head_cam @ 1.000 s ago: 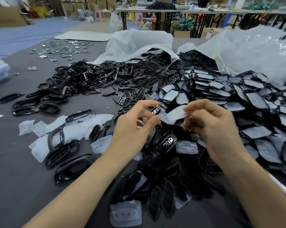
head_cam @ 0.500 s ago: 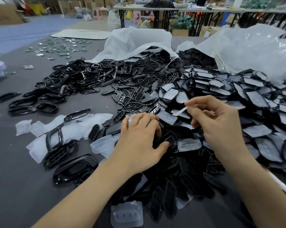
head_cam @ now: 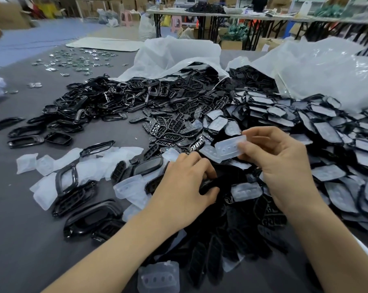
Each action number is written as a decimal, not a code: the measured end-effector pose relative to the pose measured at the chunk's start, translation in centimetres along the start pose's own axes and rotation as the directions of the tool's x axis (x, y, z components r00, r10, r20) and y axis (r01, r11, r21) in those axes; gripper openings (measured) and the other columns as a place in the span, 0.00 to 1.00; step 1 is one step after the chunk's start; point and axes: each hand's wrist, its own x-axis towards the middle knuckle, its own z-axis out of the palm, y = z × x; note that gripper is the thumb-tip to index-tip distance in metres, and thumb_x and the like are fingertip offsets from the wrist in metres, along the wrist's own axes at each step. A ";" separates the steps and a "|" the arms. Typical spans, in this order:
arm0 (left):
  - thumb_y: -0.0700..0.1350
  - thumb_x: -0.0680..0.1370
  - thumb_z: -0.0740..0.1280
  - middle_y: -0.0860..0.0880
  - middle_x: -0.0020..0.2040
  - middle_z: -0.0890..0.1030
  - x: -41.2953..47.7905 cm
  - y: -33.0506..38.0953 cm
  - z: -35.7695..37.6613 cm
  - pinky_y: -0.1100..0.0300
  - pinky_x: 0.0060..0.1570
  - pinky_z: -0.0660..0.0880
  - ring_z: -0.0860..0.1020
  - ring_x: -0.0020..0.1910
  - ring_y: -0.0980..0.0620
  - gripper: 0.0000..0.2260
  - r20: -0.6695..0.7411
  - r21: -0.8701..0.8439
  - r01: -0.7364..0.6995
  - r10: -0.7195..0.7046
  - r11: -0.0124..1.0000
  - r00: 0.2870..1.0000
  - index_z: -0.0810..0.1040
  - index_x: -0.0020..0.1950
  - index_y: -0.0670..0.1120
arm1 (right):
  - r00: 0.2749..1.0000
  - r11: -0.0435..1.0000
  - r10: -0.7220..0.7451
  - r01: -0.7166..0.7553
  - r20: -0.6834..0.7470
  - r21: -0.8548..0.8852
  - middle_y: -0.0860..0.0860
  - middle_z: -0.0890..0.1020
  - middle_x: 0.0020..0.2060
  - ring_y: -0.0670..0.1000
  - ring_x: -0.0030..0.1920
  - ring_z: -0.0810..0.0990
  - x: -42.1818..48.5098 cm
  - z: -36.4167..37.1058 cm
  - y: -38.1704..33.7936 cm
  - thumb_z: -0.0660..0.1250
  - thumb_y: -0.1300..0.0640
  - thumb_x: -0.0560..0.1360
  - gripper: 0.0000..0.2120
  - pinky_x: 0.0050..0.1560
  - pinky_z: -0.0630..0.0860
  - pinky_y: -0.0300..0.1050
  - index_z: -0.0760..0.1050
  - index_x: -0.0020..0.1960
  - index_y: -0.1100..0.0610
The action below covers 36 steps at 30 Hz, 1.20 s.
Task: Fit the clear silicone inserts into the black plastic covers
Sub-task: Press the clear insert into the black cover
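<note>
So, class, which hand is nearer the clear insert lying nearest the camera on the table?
Left. The left hand, gripping a black cover, is just up-right of that nearest insert; the right hand, pinching a second insert, is farther up and right.

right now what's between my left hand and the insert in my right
Head view: a loose clear insert and piled black covers lie between the left hand, gripping a black cover, and the held insert.

floor [head_cam: 37, 42] blue; long tables [head_cam: 174, 12] at back; cardboard boxes [head_cam: 7, 17] left; pink stool [head_cam: 126, 17]
</note>
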 end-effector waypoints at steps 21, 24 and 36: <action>0.40 0.80 0.64 0.45 0.45 0.84 0.3 0.1 0.0 0.60 0.31 0.79 0.84 0.35 0.42 0.09 0.038 -0.878 0.141 -0.226 0.458 0.973 0.76 0.58 0.50 | 0.975 0.979 0.073 -0.111 0.212 0.173 0.52 0.81 0.34 0.49 0.36 0.80 -1.2 1.5 -0.4 0.73 0.57 0.61 0.04 0.42 0.80 0.40 0.81 0.36 0.54; 0.42 0.80 0.64 0.45 0.45 0.84 0.1 0.2 0.1 0.59 0.32 0.79 0.84 0.36 0.42 0.10 0.016 -0.870 0.109 -0.194 0.481 0.981 0.75 0.60 0.48 | 0.981 0.991 0.054 -0.076 0.188 0.114 0.52 0.80 0.33 0.46 0.34 0.79 -1.5 1.8 -0.2 0.72 0.63 0.67 0.05 0.39 0.78 0.37 0.80 0.37 0.54; 0.38 0.80 0.63 0.48 0.44 0.84 -0.3 0.4 0.3 0.57 0.33 0.81 0.84 0.34 0.50 0.13 -0.075 -0.752 0.026 -0.124 0.659 0.989 0.73 0.57 0.56 | 0.991 0.992 0.030 -0.046 0.129 0.119 0.49 0.78 0.28 0.45 0.29 0.77 -1.9 2.6 0.2 0.72 0.66 0.70 0.08 0.33 0.74 0.34 0.76 0.38 0.56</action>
